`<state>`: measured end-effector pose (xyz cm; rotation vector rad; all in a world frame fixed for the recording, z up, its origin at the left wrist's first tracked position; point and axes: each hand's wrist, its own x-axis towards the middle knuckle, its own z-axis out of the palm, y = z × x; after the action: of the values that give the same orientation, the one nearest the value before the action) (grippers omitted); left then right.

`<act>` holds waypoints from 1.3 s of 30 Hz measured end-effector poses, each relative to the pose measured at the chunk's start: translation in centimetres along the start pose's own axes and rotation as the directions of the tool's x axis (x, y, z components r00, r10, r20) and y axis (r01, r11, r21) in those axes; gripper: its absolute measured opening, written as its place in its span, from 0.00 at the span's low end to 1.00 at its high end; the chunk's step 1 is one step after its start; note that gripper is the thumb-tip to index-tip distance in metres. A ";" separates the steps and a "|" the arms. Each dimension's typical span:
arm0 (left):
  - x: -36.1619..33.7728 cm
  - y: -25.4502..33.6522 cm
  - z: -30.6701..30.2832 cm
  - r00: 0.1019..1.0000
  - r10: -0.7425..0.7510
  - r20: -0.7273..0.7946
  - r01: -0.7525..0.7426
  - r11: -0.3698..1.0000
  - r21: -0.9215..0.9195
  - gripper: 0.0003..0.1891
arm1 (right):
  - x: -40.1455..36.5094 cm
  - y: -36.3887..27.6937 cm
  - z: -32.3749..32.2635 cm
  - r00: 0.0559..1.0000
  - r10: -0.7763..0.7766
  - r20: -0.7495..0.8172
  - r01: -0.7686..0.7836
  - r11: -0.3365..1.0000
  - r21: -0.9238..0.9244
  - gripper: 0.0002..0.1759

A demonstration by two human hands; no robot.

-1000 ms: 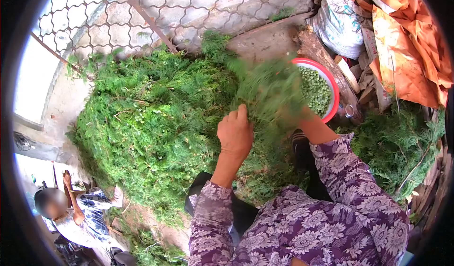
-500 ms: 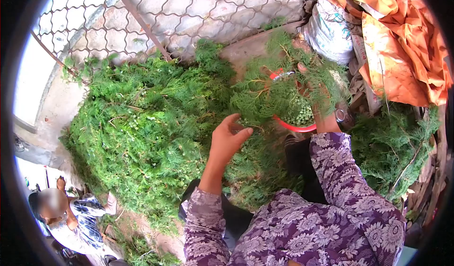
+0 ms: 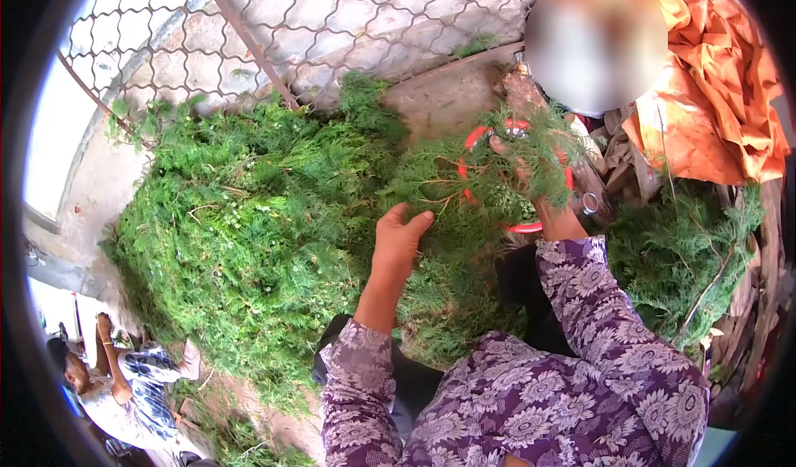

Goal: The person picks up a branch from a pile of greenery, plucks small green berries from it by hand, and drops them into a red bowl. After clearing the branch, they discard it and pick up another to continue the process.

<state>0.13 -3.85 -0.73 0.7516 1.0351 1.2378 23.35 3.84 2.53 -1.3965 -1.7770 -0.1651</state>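
Observation:
My left hand [image 3: 395, 241] is at the centre, thumb and index finger closed on the stem end of a feathery green evergreen branch [image 3: 435, 187]. The branch stretches right, over a red-rimmed basin [image 3: 524, 227] that contains small green cones [image 3: 502, 195]. Over the basin, my right hand [image 3: 526, 171] is among the foliage, with leaves covering most of its fingers. Whether it grips a twig cannot be made out.
A large heap of cut evergreen branches [image 3: 249, 218] lies to the left, against a wire mesh fence [image 3: 348, 19]. More branches [image 3: 663, 260] lie at right, below an orange tarp [image 3: 713, 77]. Another person [image 3: 124, 384] sits at lower left.
My left thumb and index finger, apart before, have come together at the branch's stem. My right hand has moved down and slightly left, and the foliage has shifted over the basin.

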 end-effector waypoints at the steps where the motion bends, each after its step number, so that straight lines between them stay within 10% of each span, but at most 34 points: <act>1: -0.2 0.5 0.1 1.000 -0.004 0.010 0.004 1.000 0.001 0.22 | -0.5 1.1 0.6 1.000 0.006 -0.003 -0.006 1.000 -0.008 0.17; 2: -0.6 1.3 0.3 0.999 -0.046 -0.016 0.047 0.999 0.013 0.20 | -1.0 2.3 1.1 0.973 0.227 0.043 -0.215 0.825 0.523 0.15; 3: -0.7 1.8 0.4 0.995 -0.087 -0.039 0.088 0.996 0.024 0.18 | -1.3 3.1 0.9 0.907 0.378 0.188 -0.331 0.359 0.873 0.13; 6: -0.5 1.4 0.1 0.998 -0.063 0.000 0.063 0.997 0.045 0.15 | -2.4 1.0 -5.8 0.863 0.460 0.210 -0.250 0.027 0.968 0.12; 7: -0.4 1.8 0.1 0.997 -0.074 0.014 0.073 0.996 0.043 0.14 | -2.5 4.1 -7.7 0.983 0.181 -0.028 -0.139 0.838 0.527 0.20; 8: -0.3 1.9 0.0 0.996 -0.081 0.027 0.080 0.996 0.041 0.14 | -5.3 12.2 -7.9 0.984 0.042 0.172 -0.174 0.059 0.983 0.25; 14: -0.7 2.5 -0.5 0.999 -0.032 0.031 0.032 0.999 0.009 0.12 | -7.4 20.3 -28.6 0.829 0.530 -0.179 0.092 0.186 0.978 0.26; 19: -0.1 2.2 -0.6 1.000 -0.022 0.012 0.022 1.000 0.003 0.12 | -17.1 33.5 -46.5 0.439 0.826 -0.355 0.178 0.307 0.935 0.26; 24: 0.1 1.9 -0.4 0.998 -0.058 0.020 0.057 0.998 0.003 0.13 | -31.9 48.6 -56.4 0.009 0.966 -0.258 0.135 0.255 0.957 0.26; 26: 0.1 2.1 -0.4 0.998 -0.067 0.003 0.067 0.998 0.002 0.13 | -41.1 56.3 -57.0 0.013 0.998 -0.059 0.154 0.056 0.986 0.26; 28: 0.2 2.5 -0.4 0.999 -0.038 -0.026 0.039 0.998 0.047 0.13 | -31.5 39.4 -47.2 -0.301 0.944 -0.138 -0.058 0.127 0.990 0.18; 30: 0.2 2.6 -0.8 0.998 -0.044 -0.046 0.046 0.998 0.034 0.13 | -32.0 38.3 -45.5 -0.152 0.984 0.088 -0.004 -0.089 0.996 0.15; 33: 0.3 3.0 -1.2 1.000 0.004 -0.023 -0.004 1.000 -0.012 0.13 | -28.2 34.0 -43.0 -0.124 0.971 -0.203 -0.754 0.040 0.655 0.14; 34: 0.2 3.3 -1.3 0.999 0.001 -0.037 -0.001 1.000 -0.012 0.13 | -26.7 33.3 -42.6 -0.121 0.973 -0.194 -0.761 0.035 0.648 0.14; 35: 0.2 3.5 -1.4 0.999 0.016 -0.038 -0.016 1.000 -0.013 0.13 | -24.9 32.6 -42.6 0.182 0.952 -0.246 -0.977 0.147 -0.154 0.15; 36: 0.2 3.6 -1.5 0.999 0.027 -0.038 -0.028 0.999 -0.015 0.14 | -22.8 30.9 -42.1 0.419 0.907 -0.044 -0.502 0.191 -0.843 0.17; 37: 0.4 3.6 -1.7 0.999 0.036 -0.032 -0.036 0.999 -0.012 0.14 | -20.9 28.0 -40.3 0.618 0.777 0.119 -0.200 0.302 -0.932 0.20; 39: 0.5 3.7 -1.7 0.999 0.029 -0.041 -0.030 1.000 -0.003 0.13 | -16.0 22.3 -36.1 0.821 0.545 0.168 -0.162 0.504 -0.848 0.19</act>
<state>-2.86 -2.72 1.88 0.7431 1.0582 1.2850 61.67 -20.23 6.08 -2.6436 -1.7328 -0.5399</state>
